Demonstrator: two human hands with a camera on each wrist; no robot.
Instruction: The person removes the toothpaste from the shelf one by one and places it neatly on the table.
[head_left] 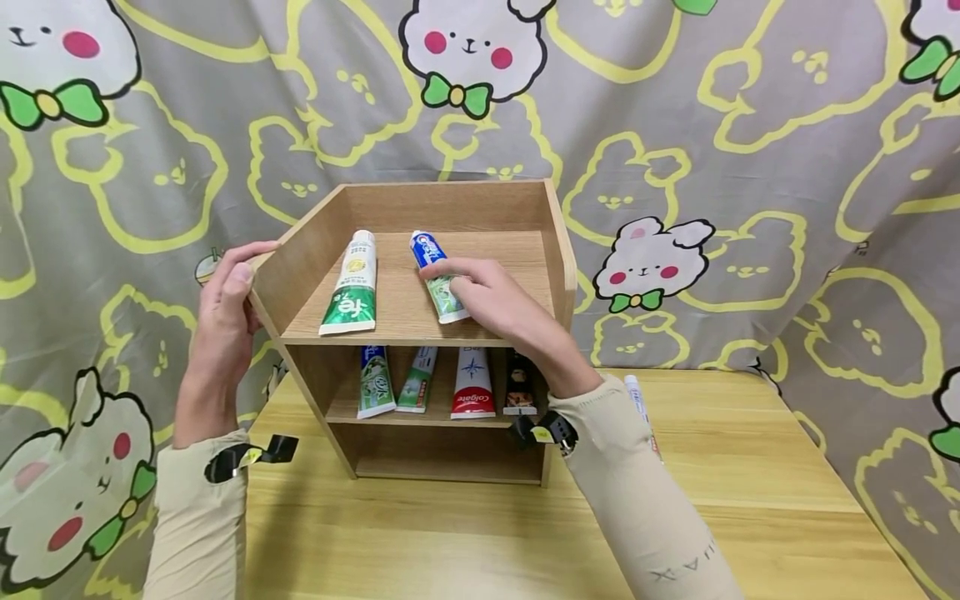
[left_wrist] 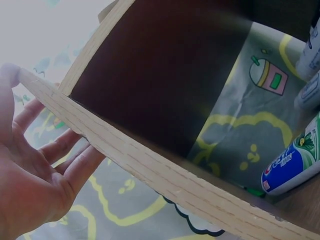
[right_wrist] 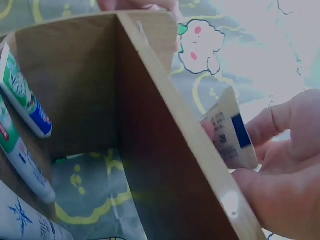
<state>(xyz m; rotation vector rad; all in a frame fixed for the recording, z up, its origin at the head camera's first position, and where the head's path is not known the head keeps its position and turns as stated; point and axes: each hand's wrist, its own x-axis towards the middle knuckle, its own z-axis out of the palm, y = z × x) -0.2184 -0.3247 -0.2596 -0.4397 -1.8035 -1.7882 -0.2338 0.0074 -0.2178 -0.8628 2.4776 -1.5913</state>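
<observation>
My left hand grips the left side panel of a small wooden shelf unit; in the left wrist view its fingers lie along the panel's outer side. On the top board my right hand holds a blue and green toothpaste tube between thumb and fingers. The flat end of that toothpaste tube shows in the right wrist view, above the board's edge. To its left a white and green toothpaste tube lies on the same board, cap toward the back.
Several toothpaste tubes lie on the middle shelf, among them a red and white Colgate tube and a dark tube. Another tube lies on the wooden table, partly behind my right sleeve. A patterned curtain hangs behind.
</observation>
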